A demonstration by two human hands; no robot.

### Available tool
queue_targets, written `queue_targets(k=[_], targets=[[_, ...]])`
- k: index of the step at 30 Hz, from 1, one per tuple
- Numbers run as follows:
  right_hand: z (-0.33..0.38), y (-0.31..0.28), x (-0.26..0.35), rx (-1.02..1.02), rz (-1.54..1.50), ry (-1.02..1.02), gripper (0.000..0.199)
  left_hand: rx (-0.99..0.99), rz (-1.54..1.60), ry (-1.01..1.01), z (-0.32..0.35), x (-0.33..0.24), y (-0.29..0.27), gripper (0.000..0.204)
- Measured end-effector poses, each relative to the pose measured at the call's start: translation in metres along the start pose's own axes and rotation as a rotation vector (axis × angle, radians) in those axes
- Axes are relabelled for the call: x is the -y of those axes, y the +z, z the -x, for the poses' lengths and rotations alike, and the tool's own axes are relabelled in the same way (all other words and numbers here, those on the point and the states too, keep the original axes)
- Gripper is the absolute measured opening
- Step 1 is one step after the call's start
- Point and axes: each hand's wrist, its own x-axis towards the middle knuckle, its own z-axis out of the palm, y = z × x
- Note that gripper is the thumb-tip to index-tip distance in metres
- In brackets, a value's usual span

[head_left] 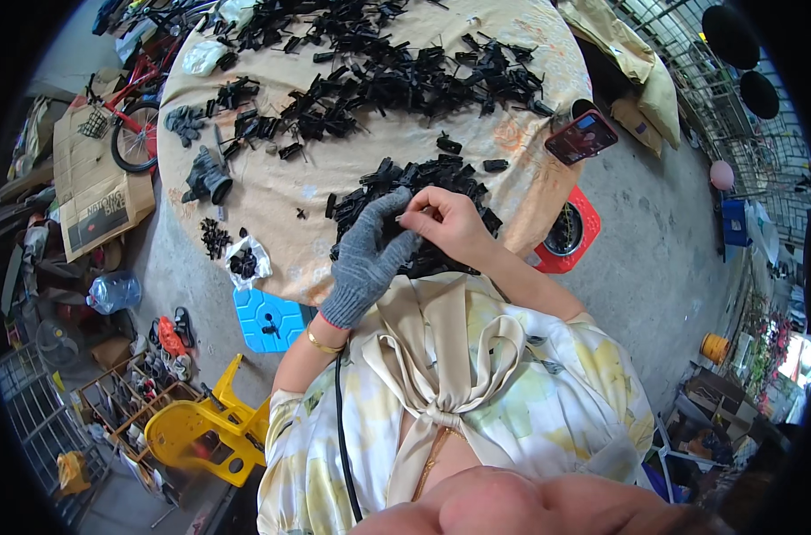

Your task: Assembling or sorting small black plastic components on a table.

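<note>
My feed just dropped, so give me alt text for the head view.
Both hands meet over a pile of small black plastic parts at the near edge of a round cloth-covered table: the grey-gloved left hand and the bare right hand pinch a piece between them. More black parts lie farther back, and a phone sits at the right rim.

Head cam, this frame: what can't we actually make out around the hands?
- What the right hand pinches: too small, covered by its fingers, head view.
- Pile of black parts near the hands: partly hidden by the gloved left hand.
- Phone screen: too small to make out.
</note>
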Motion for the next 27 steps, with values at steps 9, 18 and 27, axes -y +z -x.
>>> queue_targets(k=[9,18,27], targets=[[0.002,0.0,-0.002,0.112,-0.246,0.107,0.015,-0.019,0.09,-0.005,-0.001,-0.001,-0.011,0.039],[-0.004,0.007,-0.013,0.135,-0.28,0.192,0.013,-0.087,-0.438,0.38,-0.001,0.003,-0.013,0.025],[-0.081,-0.043,-0.043,0.147,0.381,0.115,0.032,-0.103,-0.446,0.193,-0.011,0.035,-0.036,0.03]])
